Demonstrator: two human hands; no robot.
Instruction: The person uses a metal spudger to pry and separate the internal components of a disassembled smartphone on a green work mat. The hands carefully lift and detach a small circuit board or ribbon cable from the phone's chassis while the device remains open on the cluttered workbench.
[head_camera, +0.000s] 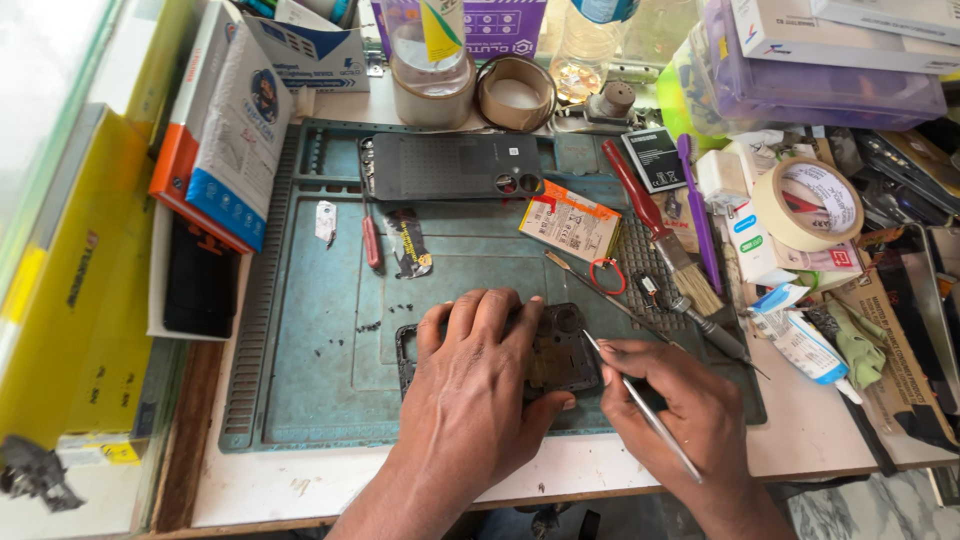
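The left hand (480, 385) is lying flat, fingers spread, on an opened phone (560, 350), pressing it onto the teal mat (310, 340) near the mat's front edge. The hand is covering most of the phone; only the left frame edge and the right part with the camera end are showing. The right hand (670, 410) is pinching tweezers (640, 405) between thumb and fingers, and the tip is pointing at the phone's exposed right part, just at its edge.

Further back on the mat, a dark back cover (450, 165) is lying flat. A battery (570, 225) with an orange label is lying to its right, well apart from the phone. A red-handled brush (660, 225) is resting at an angle across the mat's right side, with a purple toothbrush (700, 215) beside it. A small red screwdriver (372, 242) is lying left of centre. A tape roll (808, 205) is sitting on the cluttered desk (800, 440) to the right.
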